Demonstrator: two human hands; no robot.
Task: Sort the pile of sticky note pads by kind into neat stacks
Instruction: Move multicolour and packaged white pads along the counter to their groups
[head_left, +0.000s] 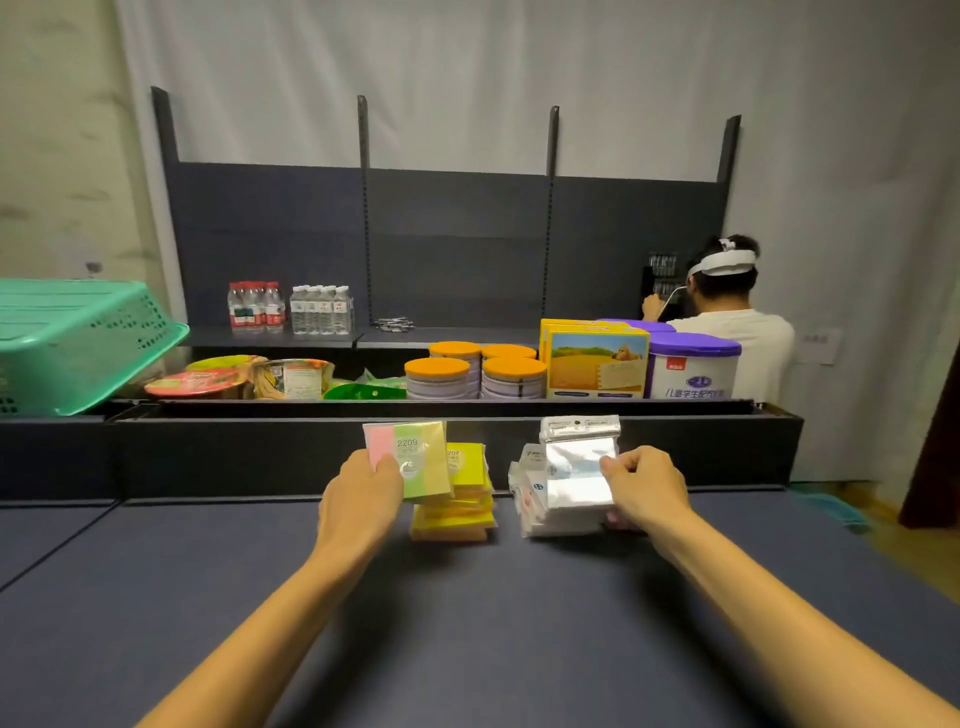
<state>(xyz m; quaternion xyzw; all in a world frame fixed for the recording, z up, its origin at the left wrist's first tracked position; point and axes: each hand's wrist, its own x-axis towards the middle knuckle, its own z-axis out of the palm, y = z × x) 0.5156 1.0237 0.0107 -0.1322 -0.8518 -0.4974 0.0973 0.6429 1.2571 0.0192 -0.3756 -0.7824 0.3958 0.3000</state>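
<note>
I am well into the sorting: two stacks already stand side by side on the dark bench (467, 623), close to its back edge, and each hand carries one more pad toward its own kind.

My left hand (363, 493) holds a striped pad (410, 460) of pink, green and yellow, with the thumb across its lower left corner and the fingers curled behind it. The pad is tilted up toward me and sits in the air just above and in front of the yellow stack (454, 506). That stack looks a little ragged, its upper pads shifted against the lower ones.

My right hand (644, 491) pinches a shiny wrapped pad (576, 467) by its right edge, thumb in front and fingers (621, 517) tucked behind. It stands upright over the white stack (545, 504), touching or nearly touching the top; I cannot tell which. The white stack also leans unevenly.

I judge the step in hand to be the placing of these two pads. The next move calls for laying each one flat, squared to the pad beneath, then releasing without dragging the top layers. The plastic wrappers look slippery, so a sideways nudge could topple either stack. Whether the striped pad belongs on the yellow stack or needs its own spot beside it I cannot settle from here; its label reads differently from the yellow one's.
</note>
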